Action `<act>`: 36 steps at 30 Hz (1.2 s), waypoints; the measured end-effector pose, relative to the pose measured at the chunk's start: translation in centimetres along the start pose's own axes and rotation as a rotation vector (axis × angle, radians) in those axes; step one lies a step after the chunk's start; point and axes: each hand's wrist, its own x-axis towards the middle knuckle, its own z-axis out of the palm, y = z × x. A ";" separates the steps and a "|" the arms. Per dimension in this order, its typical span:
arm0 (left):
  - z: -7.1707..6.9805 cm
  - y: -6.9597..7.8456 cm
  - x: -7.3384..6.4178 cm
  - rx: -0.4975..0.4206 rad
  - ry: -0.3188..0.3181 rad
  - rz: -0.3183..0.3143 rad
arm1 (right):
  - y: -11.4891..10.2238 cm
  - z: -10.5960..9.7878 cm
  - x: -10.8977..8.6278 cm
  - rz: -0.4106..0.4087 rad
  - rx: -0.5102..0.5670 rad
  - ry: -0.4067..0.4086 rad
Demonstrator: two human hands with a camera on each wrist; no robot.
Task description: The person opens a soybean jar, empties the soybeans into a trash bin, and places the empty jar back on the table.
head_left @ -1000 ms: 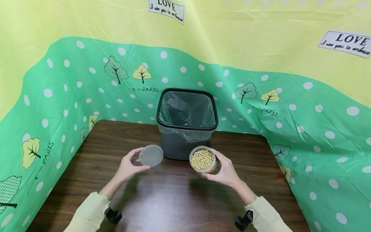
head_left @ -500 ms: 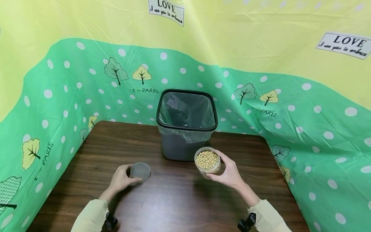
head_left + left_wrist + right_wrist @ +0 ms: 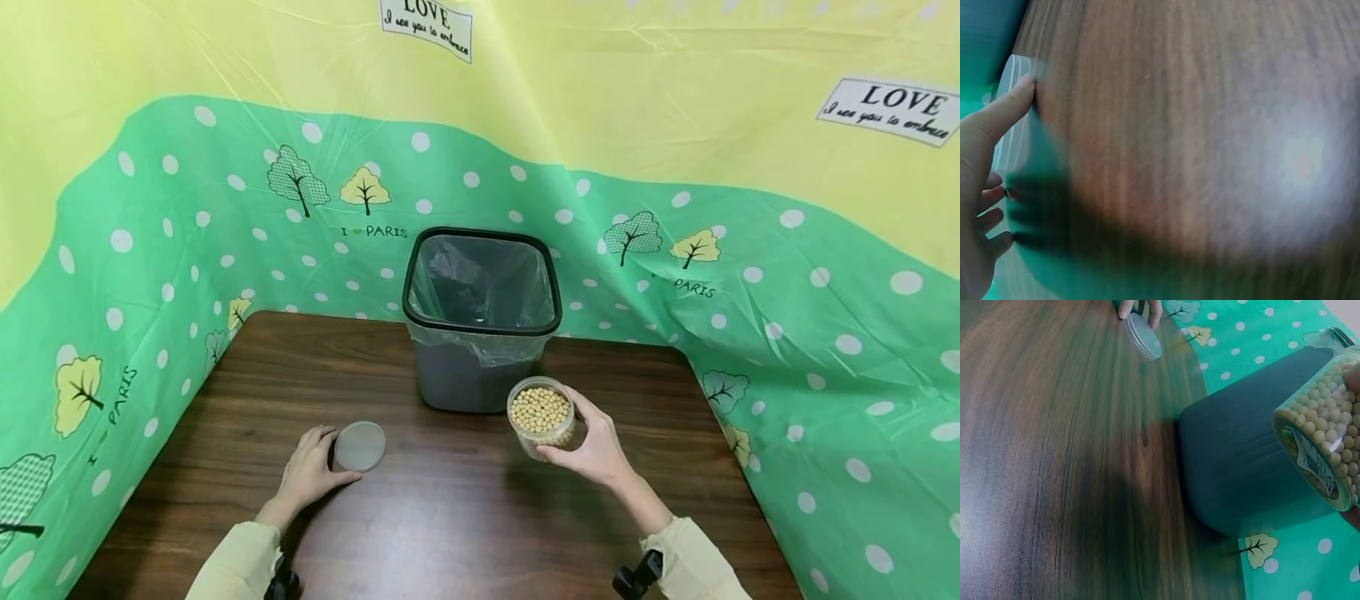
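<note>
In the head view a round clear plastic lid (image 3: 360, 446) lies flat on the table. My left hand (image 3: 307, 471) rests beside its left edge, fingers and thumb spread loosely around the rim. The left wrist view shows the thumb (image 3: 1013, 106) at or very near the lid's edge; contact is hard to tell. My right hand (image 3: 596, 446) grips a clear jar (image 3: 551, 433) filled with soybeans, held up over the table with its mouth tilted toward me. From the right wrist, the jar's base with a printed label (image 3: 1310, 462) shows, while most of the hand falls outside that view.
Behind the jar, a grey trash bin (image 3: 472, 379) with a black rim and a clear liner bag stands at the back of the dark wooden table (image 3: 450, 517). A green and yellow printed cloth (image 3: 487, 192) hangs around the back and sides.
My left hand has lowered the lid leftward onto the table and let go of it, its thumb sliding off the lid. My right hand has shifted slightly right with the jar.
</note>
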 end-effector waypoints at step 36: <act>-13.8 13.2 18.2 -0.091 -0.133 0.180 | -0.6 -2.5 0.5 -0.024 -0.060 0.024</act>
